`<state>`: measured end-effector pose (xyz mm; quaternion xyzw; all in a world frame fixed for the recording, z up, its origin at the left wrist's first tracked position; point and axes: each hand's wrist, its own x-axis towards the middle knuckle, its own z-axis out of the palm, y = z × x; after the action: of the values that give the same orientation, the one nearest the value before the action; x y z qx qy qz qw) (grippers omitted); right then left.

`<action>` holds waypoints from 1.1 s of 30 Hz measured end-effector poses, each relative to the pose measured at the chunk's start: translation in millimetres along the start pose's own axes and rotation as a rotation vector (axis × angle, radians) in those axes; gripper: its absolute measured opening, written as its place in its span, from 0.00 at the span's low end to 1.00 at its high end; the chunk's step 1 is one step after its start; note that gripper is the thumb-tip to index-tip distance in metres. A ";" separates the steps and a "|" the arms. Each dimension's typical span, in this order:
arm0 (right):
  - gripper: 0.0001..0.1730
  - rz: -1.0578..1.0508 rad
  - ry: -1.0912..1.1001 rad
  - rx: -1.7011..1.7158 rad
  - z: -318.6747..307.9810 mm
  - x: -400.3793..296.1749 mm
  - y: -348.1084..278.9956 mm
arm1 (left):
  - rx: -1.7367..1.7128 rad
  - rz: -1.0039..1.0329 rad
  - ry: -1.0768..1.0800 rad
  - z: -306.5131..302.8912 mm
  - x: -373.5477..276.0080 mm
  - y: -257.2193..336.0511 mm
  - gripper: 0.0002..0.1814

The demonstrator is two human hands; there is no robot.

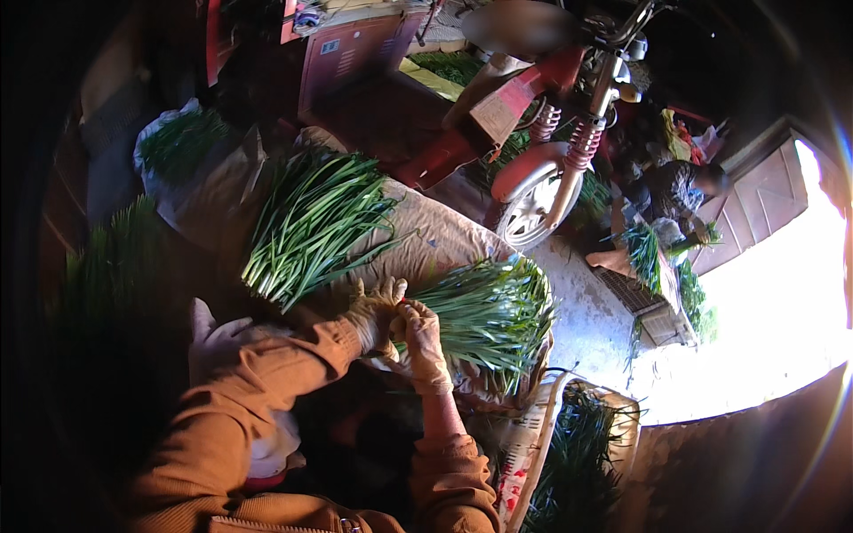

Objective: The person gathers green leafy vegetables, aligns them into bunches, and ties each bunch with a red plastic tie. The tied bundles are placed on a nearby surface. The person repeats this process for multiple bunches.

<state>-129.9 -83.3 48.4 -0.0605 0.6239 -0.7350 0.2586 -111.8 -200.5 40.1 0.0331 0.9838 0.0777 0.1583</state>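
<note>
Two piles of long green leaves, like garlic chives, lie on a cloth-covered surface [436, 223]. My left hand [374, 312], in a thin pale glove, is between the left pile [320, 223] and the right pile [490, 320], its fingers spread. Close against it is my right hand [423, 336], gloved too, with thumb and fingers pinched together at the near end of the right pile. A small red thing [402, 302] shows at its fingertips; what it is, I cannot tell. The stem ends of the right pile are hidden behind my hands.
A plastic crate [556, 400] of green leaves stands at the lower right. Beyond the surface is a red motorcycle [533, 166]. A co-worker [673, 193] handles leaves near the bright doorway. A pale sack [193, 193] with greens stands at the left.
</note>
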 end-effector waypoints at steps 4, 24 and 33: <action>0.09 0.021 -0.049 -0.066 3.9 -10.9 -3.4 | -0.160 -0.084 0.115 25.1 11.2 -0.5 0.59; 0.10 -0.010 -0.012 0.267 -9.2 -23.5 3.9 | 0.013 -0.047 0.586 46.6 27.4 12.3 0.58; 0.15 0.083 0.001 0.298 -31.7 -81.2 54.3 | -0.143 -0.183 0.054 4.9 27.7 20.2 0.67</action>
<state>-56.6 -23.0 9.1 0.0045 0.5099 -0.8082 0.2945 -135.7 -177.4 30.3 -0.0702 0.9786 0.1337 0.1401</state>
